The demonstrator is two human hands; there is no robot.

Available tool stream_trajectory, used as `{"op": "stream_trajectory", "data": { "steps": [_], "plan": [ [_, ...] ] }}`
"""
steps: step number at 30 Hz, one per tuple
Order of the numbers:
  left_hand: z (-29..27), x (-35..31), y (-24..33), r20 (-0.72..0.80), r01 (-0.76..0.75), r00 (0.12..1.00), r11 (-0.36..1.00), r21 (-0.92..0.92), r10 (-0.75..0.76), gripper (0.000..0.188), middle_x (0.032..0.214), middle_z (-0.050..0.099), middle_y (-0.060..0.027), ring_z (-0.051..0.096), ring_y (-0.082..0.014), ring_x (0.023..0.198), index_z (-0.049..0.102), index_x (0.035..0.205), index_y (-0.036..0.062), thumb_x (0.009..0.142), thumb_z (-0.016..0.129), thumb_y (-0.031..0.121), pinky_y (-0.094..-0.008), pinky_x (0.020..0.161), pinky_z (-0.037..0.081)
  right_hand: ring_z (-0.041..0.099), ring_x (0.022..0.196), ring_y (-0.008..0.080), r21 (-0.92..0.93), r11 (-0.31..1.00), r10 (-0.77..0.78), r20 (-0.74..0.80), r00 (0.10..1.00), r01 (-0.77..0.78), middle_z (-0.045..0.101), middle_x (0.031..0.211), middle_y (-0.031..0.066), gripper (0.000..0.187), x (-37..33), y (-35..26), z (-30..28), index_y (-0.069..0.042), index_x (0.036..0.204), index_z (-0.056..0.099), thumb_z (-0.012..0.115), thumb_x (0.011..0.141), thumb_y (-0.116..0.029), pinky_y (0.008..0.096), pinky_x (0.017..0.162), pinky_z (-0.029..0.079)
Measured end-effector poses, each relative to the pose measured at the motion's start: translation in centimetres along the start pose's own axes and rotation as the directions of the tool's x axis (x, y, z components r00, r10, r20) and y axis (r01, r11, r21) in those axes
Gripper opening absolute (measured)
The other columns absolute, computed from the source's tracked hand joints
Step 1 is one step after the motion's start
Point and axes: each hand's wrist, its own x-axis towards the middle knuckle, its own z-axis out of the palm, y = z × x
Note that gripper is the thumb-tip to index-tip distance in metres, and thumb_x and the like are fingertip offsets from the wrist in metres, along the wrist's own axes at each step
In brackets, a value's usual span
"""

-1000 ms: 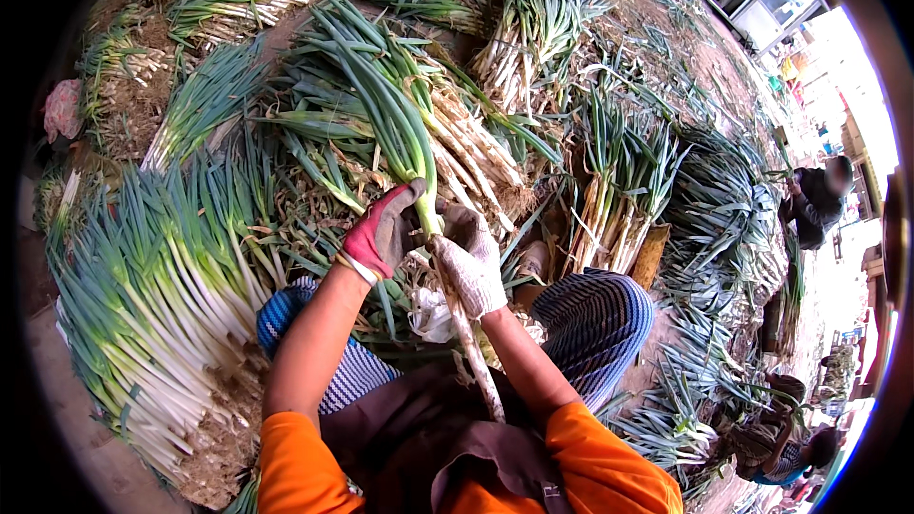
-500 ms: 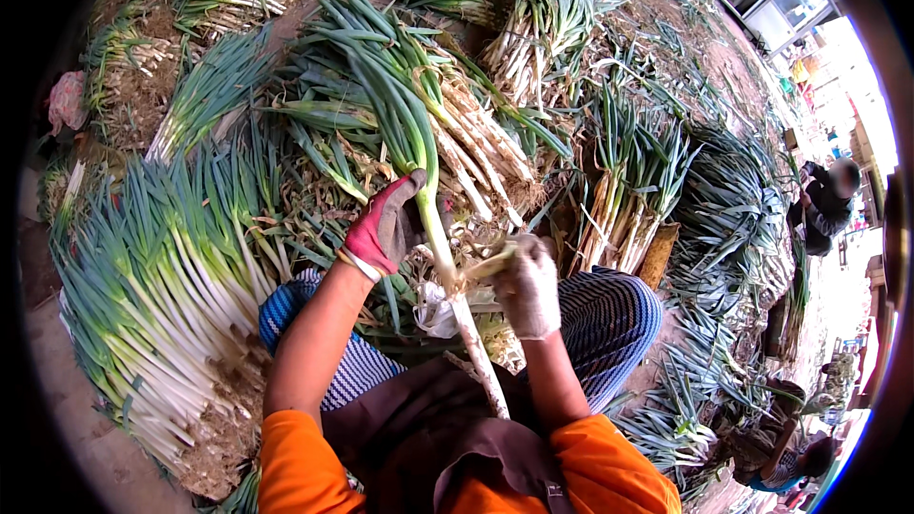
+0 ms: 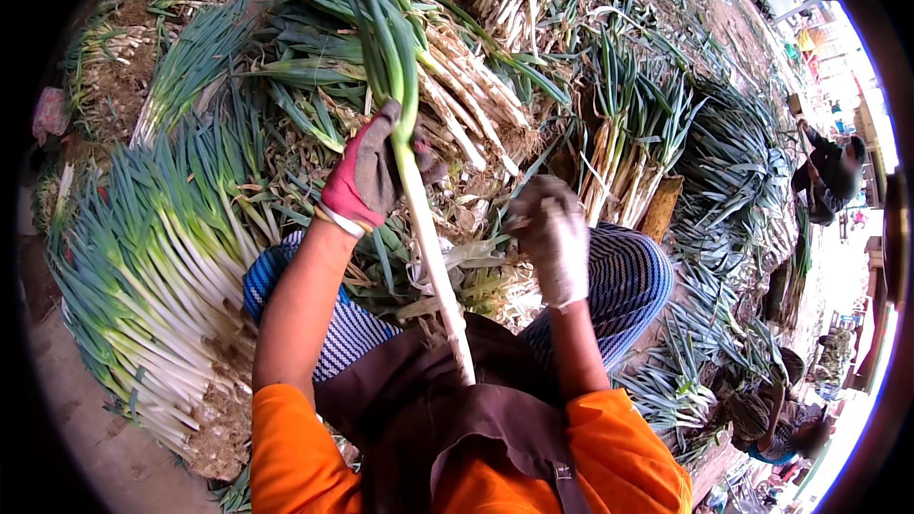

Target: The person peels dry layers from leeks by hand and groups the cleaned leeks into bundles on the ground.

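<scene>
My left hand (image 3: 362, 176), in a red and grey glove, is wrapped round a long green onion (image 3: 426, 238) just below its leaves. The stalk slants down toward me, its lower end against my dark brown apron (image 3: 409, 419). Its white shaft looks smooth and pale. To the right of the stalk and apart from it is my right hand (image 3: 556, 247), in a whitish glove with soiled fingers, above my right knee. Motion blurs its fingers, so their grip does not show. Stripped skins (image 3: 500, 290) lie between my legs.
A large row of peeled-looking green onions (image 3: 171, 286) spreads at my left. Unpeeled, brownish stalks (image 3: 466, 81) lie ahead, and another bundle (image 3: 624, 148) stands by a wooden piece (image 3: 661, 209) at right. Two people (image 3: 833, 176) (image 3: 771, 409) are at the far right.
My right hand has moved off the stalk, up and to the right; the skin strip it was pulling is off the stalk. My left hand and the onion have shifted slightly up and left.
</scene>
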Motion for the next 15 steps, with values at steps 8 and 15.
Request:
{"op": "stream_trajectory", "data": {
  "steps": [8,15],
  "plan": [
    [-1.7,1.5,2.1,-0.143,-0.128,0.984,0.982,-0.141,0.108,0.024,0.073,0.056,-0.002,0.057,-0.0157,0.061,0.056,0.102,0.0159,0.091,0.06,0.037,-0.0367,0.063,0.057,0.052,0.067,0.0099,-0.273,0.862,0.506,0.503,0.701,-0.427,0.056,0.084,0.0032,0.046,-4.0,4.5,6.9,0.0,0.125,0.044,0.057,0.089,-0.025,0.0235,0.058,0.046],
    [-2.2,1.6,3.6,-0.157,-0.197,0.971,0.977,-0.086,0.182,0.037,0.08,0.06,-0.0057,0.061,-0.0204,0.068,0.056,0.108,0.0116,0.092,0.055,0.046,-0.0402,0.066,0.056,0.05,0.06,0.0053,-0.198,0.903,0.429,0.465,0.774,-0.381,0.055,0.077,0.0005,0.039,-4.2,4.7,5.2,-0.001,0.107,0.054,0.059,0.089,-0.035,0.0189,0.049,0.039]
  ]
}}
